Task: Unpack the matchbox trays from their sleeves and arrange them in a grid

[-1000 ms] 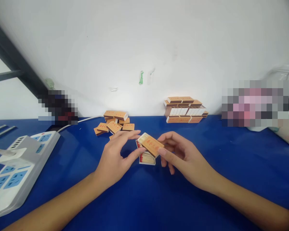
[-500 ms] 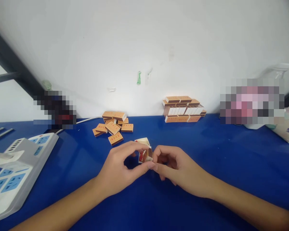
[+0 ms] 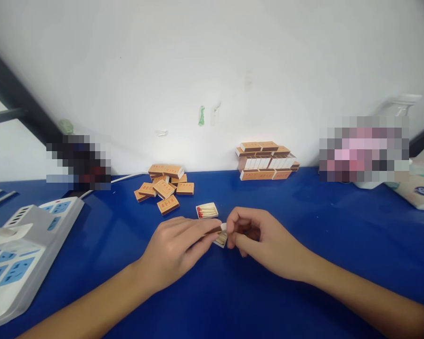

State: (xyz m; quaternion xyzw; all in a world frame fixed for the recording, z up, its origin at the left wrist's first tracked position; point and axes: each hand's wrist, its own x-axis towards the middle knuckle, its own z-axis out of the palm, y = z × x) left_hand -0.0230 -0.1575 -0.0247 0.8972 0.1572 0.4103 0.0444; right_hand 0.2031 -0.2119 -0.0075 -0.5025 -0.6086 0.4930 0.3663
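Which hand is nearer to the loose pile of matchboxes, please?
Left. The left hand is on the near side of the loose pile of matchboxes; the right hand is farther away, to the right of it.

In the foreground I've got bare blue tabletop to slide across. Ahead, a lane runs between the matchbox pile and the matchbox stack, but 1 open match tray just beyond the left hand half-blocks its mouth and the wall ends it. Right of the right hand I could pass freely; leftward, the power strip stands in my way.
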